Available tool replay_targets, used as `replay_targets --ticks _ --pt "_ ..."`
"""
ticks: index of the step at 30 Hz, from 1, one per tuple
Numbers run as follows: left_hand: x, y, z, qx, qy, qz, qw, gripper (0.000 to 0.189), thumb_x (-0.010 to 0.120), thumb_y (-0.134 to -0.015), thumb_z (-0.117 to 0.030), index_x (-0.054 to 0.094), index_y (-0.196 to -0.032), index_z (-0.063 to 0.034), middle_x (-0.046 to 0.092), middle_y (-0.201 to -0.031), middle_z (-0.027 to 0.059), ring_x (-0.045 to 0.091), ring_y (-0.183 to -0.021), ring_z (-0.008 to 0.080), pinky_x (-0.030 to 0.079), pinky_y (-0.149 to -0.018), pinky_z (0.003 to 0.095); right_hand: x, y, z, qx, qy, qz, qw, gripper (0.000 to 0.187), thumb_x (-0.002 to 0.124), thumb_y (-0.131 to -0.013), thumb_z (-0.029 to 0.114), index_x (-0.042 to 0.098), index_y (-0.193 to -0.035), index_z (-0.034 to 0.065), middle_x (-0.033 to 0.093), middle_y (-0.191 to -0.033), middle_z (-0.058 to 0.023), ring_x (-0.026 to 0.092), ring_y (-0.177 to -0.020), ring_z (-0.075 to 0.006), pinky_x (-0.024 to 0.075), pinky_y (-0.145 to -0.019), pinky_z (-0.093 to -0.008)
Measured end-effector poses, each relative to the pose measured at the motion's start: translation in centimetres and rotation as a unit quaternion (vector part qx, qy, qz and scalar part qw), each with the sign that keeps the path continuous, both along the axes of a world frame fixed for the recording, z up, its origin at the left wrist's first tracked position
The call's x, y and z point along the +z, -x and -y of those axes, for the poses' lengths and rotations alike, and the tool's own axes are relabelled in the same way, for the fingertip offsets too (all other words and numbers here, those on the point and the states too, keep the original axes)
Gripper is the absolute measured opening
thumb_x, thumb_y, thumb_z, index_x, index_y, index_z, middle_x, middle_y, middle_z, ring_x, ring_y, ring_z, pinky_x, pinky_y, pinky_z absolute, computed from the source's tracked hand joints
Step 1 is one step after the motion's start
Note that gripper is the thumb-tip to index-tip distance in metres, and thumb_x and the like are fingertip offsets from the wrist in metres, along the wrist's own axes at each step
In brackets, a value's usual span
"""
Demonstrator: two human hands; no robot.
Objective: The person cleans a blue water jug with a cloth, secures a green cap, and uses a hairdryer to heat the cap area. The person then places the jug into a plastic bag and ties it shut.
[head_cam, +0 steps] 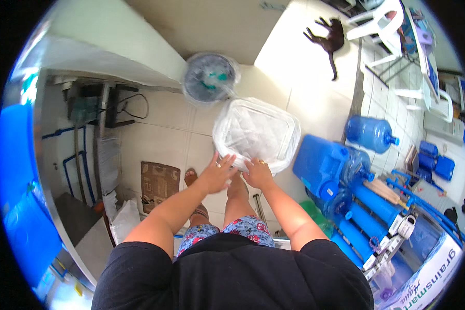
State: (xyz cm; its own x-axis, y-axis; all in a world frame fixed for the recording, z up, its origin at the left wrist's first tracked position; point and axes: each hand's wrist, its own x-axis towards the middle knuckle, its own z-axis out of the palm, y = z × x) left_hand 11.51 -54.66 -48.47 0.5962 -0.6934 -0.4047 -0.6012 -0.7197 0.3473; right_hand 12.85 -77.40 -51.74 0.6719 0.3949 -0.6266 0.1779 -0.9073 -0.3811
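Before my legs stands a white rectangular plastic bin (264, 130) lined with a clear plastic bag. At its near left edge is my left hand (217, 172), palm down, fingers spread, a ring on one finger; whether it touches the liner cannot be told. My right hand (258, 173), also ringed, rests at the near rim with its fingertips on the bag's gathered edge; its grip is unclear. Just beyond the bin, up and to the left, sits a round container (210, 78) in a clear bag, with green bits inside.
Blue water jugs (321, 164) and blue filter tubes (376, 205) crowd the right side. A black cat (333, 37) lies on the floor at upper right, near a white plastic chair (387, 23). A brown patterned mat (159, 186) lies left of my feet. A wall stands at upper left.
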Motion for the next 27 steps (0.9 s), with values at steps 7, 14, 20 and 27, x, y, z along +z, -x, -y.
replay_targets --ticks 7,14,20,27 --pt "13.8 7.7 -9.2 0.310 -0.014 -0.188 0.932 0.066 0.057 -0.091 -0.054 0.049 -0.140 -0.0103 0.046 -0.143 0.0238 0.043 -0.133 0.0400 0.032 -0.112 0.0498 0.6 -1.4 1.1 -0.049 0.012 -0.074 0.996 0.084 0.069 -0.077 0.055 0.047 -0.141 0.0053 0.054 -0.136 -0.0244 0.052 -0.126 -0.0378 0.0405 -0.107 -0.0444" --pt "28.2 18.7 -20.7 0.677 0.035 -0.013 0.735 0.068 0.061 -0.091 -0.050 0.046 -0.141 -0.0064 0.045 -0.142 0.0237 0.041 -0.134 0.0402 0.033 -0.112 0.0454 7.1 -8.2 -3.4 0.038 -0.025 -0.006 0.999 0.080 0.064 -0.083 0.055 0.047 -0.140 0.0016 0.058 -0.127 -0.0275 0.058 -0.117 -0.0395 0.0455 -0.101 -0.0443" --pt "30.4 18.7 -29.3 0.810 0.219 0.213 0.500 0.070 0.064 -0.092 -0.042 0.040 -0.143 -0.0005 0.039 -0.146 0.0246 0.038 -0.137 0.0366 0.033 -0.112 0.0423 26.0 -18.2 -24.6 0.154 -0.185 0.067 0.968 0.066 0.068 -0.084 0.046 0.058 -0.129 -0.0010 0.064 -0.120 -0.0239 0.064 -0.107 -0.0366 0.0505 -0.092 -0.0406" --pt "40.1 11.5 -45.5 0.750 0.310 0.491 0.317 0.092 0.071 -0.087 -0.044 0.023 -0.149 0.0032 0.029 -0.150 0.0289 0.031 -0.140 0.0403 0.026 -0.115 0.0442 55.6 -17.8 -56.0 0.351 -0.496 0.304 0.734 0.051 0.070 -0.088 0.028 0.057 -0.131 0.0048 0.066 -0.113 -0.0204 0.066 -0.106 -0.0296 0.0511 -0.093 -0.0388"
